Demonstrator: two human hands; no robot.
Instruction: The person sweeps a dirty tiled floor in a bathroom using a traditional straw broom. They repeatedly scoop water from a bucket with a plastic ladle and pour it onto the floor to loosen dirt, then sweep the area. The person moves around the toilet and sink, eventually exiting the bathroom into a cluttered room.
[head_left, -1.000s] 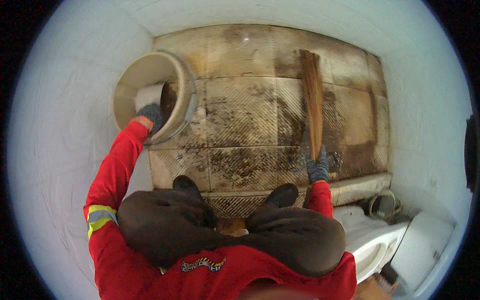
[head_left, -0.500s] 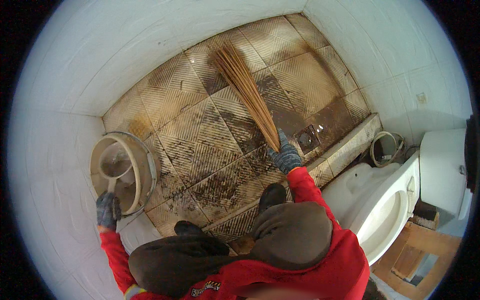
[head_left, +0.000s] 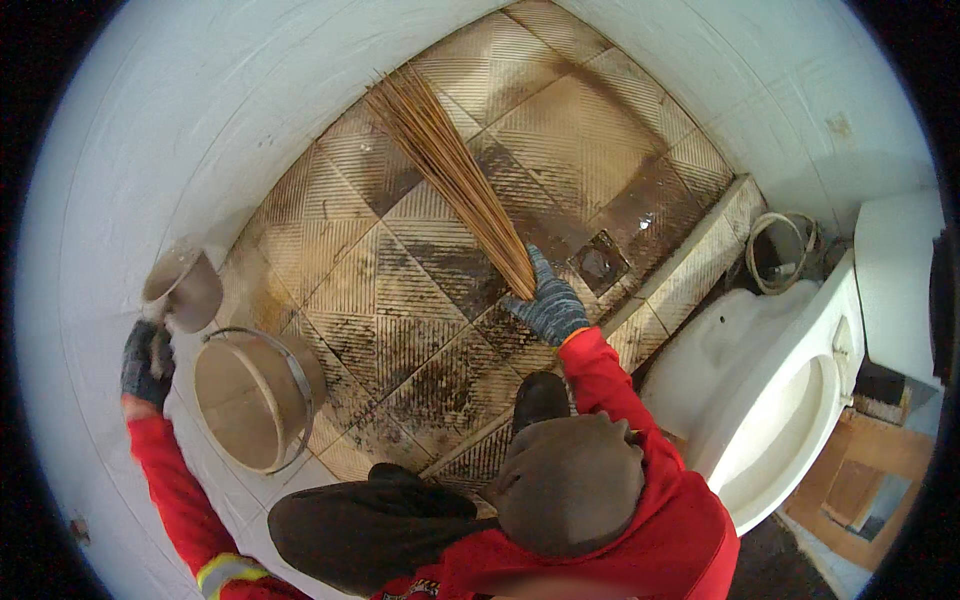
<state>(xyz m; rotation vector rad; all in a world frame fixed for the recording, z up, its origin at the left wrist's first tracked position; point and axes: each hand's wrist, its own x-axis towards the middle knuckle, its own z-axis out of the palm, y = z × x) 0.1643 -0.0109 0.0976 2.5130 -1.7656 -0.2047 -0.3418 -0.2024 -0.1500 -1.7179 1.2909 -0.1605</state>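
My left hand (head_left: 148, 365), in a dark grey glove, is closed round the handle of a beige water dipper (head_left: 186, 290). The dipper is tilted beside the white wall, above and left of a beige bucket (head_left: 230, 400) holding murky water. A grey-gloved fist, my right hand (head_left: 550, 305), grips the bound end of a stick broom (head_left: 460, 185). The broom's long brown sticks reach away to the upper left, their spread tips over the floor near the far wall.
Stained ribbed tiles (head_left: 420, 340) cover the floor, with dark grime and wet patches. A square drain (head_left: 600, 262) lies right of the broom, before a low tiled ledge (head_left: 690, 260). On the right stand a white toilet (head_left: 720, 385) and a coiled hose (head_left: 780, 255). White walls meet at the back.
My left hand has lifted the dipper out of the bucket and moved it up and left toward the wall. My right hand still holds the broom, whose tips now point further left.
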